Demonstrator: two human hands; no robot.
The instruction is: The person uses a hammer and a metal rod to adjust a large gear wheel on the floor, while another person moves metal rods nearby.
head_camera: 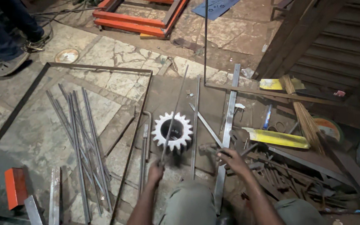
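My left hand (156,170) has its grip closed on a thin steel rod (174,114) lying across the white gear (173,132). My right hand (230,158), right of the gear, grips a dark tool (208,147), seemingly set for straightening; bundled rods (78,137) lie left.

Bare forearms, sleeveless; olive-grey trousers (190,204) over knees.
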